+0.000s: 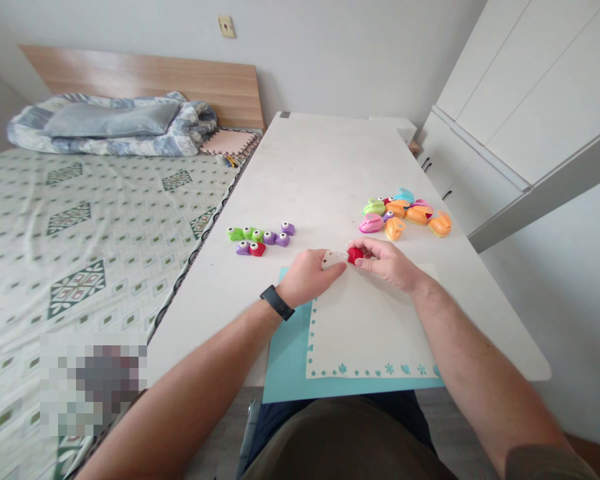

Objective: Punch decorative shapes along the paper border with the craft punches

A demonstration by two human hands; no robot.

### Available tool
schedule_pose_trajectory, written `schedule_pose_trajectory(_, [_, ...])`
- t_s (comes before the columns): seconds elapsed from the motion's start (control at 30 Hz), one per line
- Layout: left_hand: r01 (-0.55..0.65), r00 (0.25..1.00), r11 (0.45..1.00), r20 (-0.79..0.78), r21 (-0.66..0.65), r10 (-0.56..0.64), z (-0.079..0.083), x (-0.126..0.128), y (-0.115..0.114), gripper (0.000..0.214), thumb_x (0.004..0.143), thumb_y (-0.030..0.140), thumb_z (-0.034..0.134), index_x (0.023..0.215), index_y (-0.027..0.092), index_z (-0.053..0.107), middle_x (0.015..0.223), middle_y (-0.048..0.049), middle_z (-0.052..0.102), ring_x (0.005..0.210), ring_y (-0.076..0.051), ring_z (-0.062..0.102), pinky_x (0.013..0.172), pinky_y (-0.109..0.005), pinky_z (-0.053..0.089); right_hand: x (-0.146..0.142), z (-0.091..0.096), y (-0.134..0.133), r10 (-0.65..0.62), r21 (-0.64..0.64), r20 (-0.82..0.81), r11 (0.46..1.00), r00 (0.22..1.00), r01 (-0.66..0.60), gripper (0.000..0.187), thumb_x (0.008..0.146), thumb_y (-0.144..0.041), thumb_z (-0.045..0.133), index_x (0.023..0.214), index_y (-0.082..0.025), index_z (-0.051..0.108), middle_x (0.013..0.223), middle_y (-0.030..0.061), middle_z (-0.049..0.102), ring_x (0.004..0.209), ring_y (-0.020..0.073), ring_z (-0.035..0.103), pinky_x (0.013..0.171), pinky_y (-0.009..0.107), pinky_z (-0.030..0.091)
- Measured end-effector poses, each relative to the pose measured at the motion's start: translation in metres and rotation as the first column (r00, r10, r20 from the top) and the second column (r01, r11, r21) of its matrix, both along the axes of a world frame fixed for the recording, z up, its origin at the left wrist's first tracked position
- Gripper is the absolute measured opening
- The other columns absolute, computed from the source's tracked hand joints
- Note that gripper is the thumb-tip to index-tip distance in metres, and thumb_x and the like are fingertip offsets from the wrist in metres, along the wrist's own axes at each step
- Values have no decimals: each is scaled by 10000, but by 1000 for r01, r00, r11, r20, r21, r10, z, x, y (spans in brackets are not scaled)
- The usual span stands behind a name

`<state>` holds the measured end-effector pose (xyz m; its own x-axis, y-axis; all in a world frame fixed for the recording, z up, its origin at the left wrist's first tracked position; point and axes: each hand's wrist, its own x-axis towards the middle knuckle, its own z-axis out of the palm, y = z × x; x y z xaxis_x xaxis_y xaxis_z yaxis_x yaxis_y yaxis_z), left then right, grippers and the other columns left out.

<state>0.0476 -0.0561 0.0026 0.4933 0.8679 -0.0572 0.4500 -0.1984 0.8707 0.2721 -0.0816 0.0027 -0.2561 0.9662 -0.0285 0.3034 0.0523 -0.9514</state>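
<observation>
Small red punch sits at the white sheet's far left corner; the sheet lies flat, shapes punched along its left and near edges.

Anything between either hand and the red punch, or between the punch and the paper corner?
Nothing visible. The right hand pinches the red punch, and the left hand holds the white paper corner against it. The green and purple punches and the orange and pink punches lie apart on the table.
</observation>
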Motion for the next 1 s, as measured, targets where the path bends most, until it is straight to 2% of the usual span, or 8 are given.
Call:
schedule_pose_trajectory(0.3, [-5,1000,1000,-21,9,5,0,0,0,336,879,472,600,747,164,634,652,-1,616,584,-130,537,493,-226,328,1,-1,0,-9,-32,-32,999,999,8,264,869,-331,691,1123,-259,694,1071,32,701,927,223,605,843,361,485])
schedule_pose_trajectory(0.67, [-9,999,999,-44,35,11,1,0,0,345,872,472,604,712,167,624,625,1,606,568,-130,530,487,-232,322,1,-4,2,-13,-23,-24,1000,1000,12,284,866,-316,690,1145,-264,696,1095,32,700,987,240,611,905,386,485])
schedule_pose_trajectory(1.0, [4,1000,1000,-31,24,-3,1,0,0,336,883,462,595,736,165,647,642,-4,626,579,-135,543,492,-233,319,-1,-4,2,-12,-26,-84,1000,996,10,263,899,-351,676,1143,-251,687,1087,38,691,990,227,614,929,375,476])
